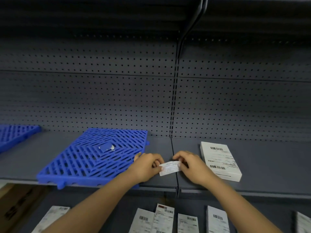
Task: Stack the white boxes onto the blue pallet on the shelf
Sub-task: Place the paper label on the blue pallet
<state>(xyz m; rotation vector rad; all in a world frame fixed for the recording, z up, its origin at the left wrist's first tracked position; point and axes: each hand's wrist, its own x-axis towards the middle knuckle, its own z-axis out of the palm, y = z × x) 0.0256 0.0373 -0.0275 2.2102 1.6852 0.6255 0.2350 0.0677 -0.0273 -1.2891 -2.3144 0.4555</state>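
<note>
We are reaching both bare forearms forward, our left hand (146, 166) and right hand (191, 167) meeting close together, fingers curled, each pinching one end of a small white paper slip (169, 168).

The scene is dim overall, brightest on and around the blue slotted plastic pallet (94, 155) lying on the grey metal shelf (269, 165). Above the pallet the dark grey perforated back panel (101, 91) fades steadily into near-black toward the top edge. The flat white printed box (220, 160) to the pallet's right catches the most light, though its print is too soft to read. Wide-angle distortion bows the shelf lines, strongest far from the pallet. The white boxes (168, 219) below the pallet are slightly blurred.
</note>
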